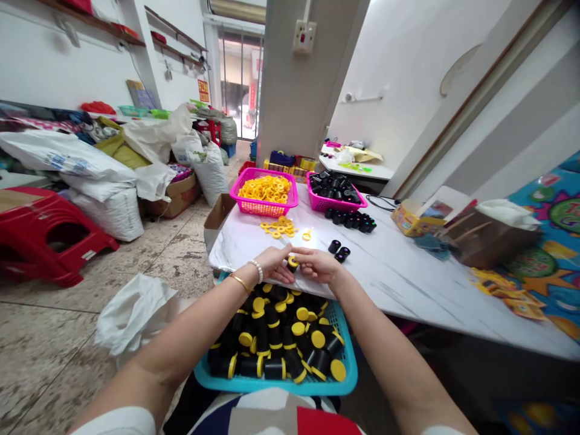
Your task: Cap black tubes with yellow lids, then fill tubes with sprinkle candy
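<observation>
Both hands meet at the near edge of the worktop [408, 272]. The left hand [272, 264], with a pearl bracelet and a gold bangle at the wrist, and the right hand [318, 264] each pinch the same small black cylinder [293, 263] in their fingertips, and a band of yellow shows on it. Gripped from both sides and kept low at the stone edge, the piece looks steadied for fine finger work. It sits just above the blue basket [348, 362] in the person's lap, which is heaped with black pieces capped or banded in yellow. Just beyond the hands lie a few loose black pieces [339, 251] and a scatter of loose yellow rings [278, 228], apparently set out within easy reach. Farther back stand a pink basket of rings [263, 208] and a pink basket of black parts [324, 204], side by side, seemingly as bulk stock. A brown box [489, 241] sits well apart, to the right.
</observation>
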The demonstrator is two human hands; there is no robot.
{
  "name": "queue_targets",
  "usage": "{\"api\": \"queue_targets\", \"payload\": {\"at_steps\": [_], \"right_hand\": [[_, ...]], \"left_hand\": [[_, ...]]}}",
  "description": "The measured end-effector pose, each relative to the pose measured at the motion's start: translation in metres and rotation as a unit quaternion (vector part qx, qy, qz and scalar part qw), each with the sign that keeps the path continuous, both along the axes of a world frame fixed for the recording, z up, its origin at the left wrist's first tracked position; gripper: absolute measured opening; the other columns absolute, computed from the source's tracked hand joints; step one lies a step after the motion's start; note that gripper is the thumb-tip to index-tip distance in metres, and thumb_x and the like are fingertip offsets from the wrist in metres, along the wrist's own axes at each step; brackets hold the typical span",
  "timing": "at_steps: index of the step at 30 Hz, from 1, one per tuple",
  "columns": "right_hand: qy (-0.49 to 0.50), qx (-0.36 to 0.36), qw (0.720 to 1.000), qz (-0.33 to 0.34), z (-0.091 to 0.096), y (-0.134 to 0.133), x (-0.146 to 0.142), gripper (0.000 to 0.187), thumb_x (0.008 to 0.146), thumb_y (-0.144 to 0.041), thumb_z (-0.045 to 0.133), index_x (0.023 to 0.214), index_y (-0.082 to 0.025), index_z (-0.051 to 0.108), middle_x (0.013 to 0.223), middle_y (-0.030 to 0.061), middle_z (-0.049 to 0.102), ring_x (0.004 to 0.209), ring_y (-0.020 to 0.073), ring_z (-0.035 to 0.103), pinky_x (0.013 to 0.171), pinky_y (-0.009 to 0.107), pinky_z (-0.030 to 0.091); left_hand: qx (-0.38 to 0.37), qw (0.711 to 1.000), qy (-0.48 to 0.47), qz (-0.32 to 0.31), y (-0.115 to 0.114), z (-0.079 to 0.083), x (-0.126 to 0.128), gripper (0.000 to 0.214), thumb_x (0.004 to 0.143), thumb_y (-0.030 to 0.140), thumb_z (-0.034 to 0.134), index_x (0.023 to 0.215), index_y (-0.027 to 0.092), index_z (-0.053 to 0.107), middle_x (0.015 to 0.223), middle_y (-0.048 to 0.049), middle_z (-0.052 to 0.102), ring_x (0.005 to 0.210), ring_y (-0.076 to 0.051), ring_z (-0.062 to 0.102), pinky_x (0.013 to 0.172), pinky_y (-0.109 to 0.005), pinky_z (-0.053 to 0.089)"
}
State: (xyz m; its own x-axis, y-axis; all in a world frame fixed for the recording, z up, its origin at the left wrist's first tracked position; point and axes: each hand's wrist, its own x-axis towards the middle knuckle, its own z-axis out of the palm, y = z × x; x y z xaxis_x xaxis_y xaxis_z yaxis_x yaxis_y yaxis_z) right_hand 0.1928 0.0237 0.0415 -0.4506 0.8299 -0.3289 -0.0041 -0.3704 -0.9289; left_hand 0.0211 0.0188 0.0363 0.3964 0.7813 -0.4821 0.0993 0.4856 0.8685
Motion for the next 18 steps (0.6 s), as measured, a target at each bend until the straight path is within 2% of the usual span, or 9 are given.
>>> {"api": "queue_targets", "payload": {"at_steps": [2,6,8,11,13,15,18], "right_hand": [[-0.02,-0.01,1.0,0.021,0.003,0.001,-0.004,0.053,0.074,-0.016,0.067,0.125,-0.018,0.057,0.051,-0.0094,0.053,0.033,0.0024,0.027,0.033,0.014,0.014],[-0.063,-0.007,0.998,0.026,0.007,-0.001,-0.01,0.056,0.076,-0.014,0.06,0.132,-0.015,0.054,0.038,-0.0129,0.039,0.031,0.0038,0.024,0.034,0.015,0.013],[-0.088,0.016,0.996,0.017,0.008,-0.008,-0.012,0.055,0.078,-0.017,0.058,0.132,-0.014,0.053,0.037,-0.0115,0.041,0.03,0.0055,0.029,0.033,0.016,0.019],[-0.11,0.066,0.992,0.005,0.007,-0.031,-0.015,0.054,0.08,-0.025,0.057,0.133,-0.014,0.053,0.041,-0.0071,0.051,0.034,0.0096,0.046,0.036,0.018,0.034],[-0.119,0.104,0.987,-0.004,0.0,-0.055,-0.016,0.052,0.081,-0.033,0.057,0.13,-0.015,0.055,0.047,-0.0046,0.056,0.041,0.0121,0.054,0.039,0.02,0.041],[-0.147,0.153,0.977,-0.015,-0.009,-0.082,-0.015,0.047,0.083,-0.039,0.054,0.123,-0.015,0.06,0.049,-0.0044,0.055,0.041,0.0127,0.054,0.039,0.021,0.041],[-0.224,0.257,0.94,0.0,-0.019,-0.12,-0.014,0.039,0.085,-0.037,0.052,0.116,-0.019,0.066,0.052,-0.0044,0.053,0.041,0.0096,0.047,0.042,0.021,0.038]], "left_hand": [[-0.006,1.0,-0.003,0.003,0.003,-0.001,0.0,0.079,0.086,0.073,0.024,0.117,0.004,0.047,0.062,-0.0156,0.068,0.058,-0.024,0.07,0.055,-0.03,0.057],[-0.015,1.0,-0.013,0.001,0.007,-0.002,-0.001,0.088,0.081,0.078,0.011,0.117,0.006,0.048,0.068,-0.0164,0.069,0.061,-0.026,0.071,0.055,-0.032,0.057],[-0.013,1.0,-0.021,-0.005,0.003,0.001,-0.003,0.091,0.082,0.077,0.006,0.116,0.005,0.049,0.066,-0.0163,0.068,0.061,-0.025,0.071,0.056,-0.032,0.057],[0.001,1.0,-0.023,-0.021,-0.014,0.002,-0.009,0.094,0.083,0.074,-0.001,0.11,0.002,0.053,0.065,-0.0184,0.068,0.063,-0.025,0.071,0.059,-0.033,0.058],[0.084,0.994,0.045,-0.046,-0.026,0.001,-0.014,0.094,0.085,0.071,-0.004,0.105,0.004,0.059,0.067,-0.0179,0.069,0.062,-0.024,0.071,0.058,-0.034,0.058],[0.204,0.965,0.155,-0.051,-0.032,0.0,-0.021,0.088,0.087,0.069,0.001,0.101,0.008,0.063,0.066,-0.0143,0.07,0.059,-0.022,0.07,0.056,-0.032,0.056],[0.316,0.91,0.268,-0.006,-0.018,0.003,-0.032,0.063,0.09,0.064,0.032,0.103,0.014,0.066,0.072,-0.0096,0.072,0.065,-0.02,0.069,0.064,-0.03,0.055]]}}
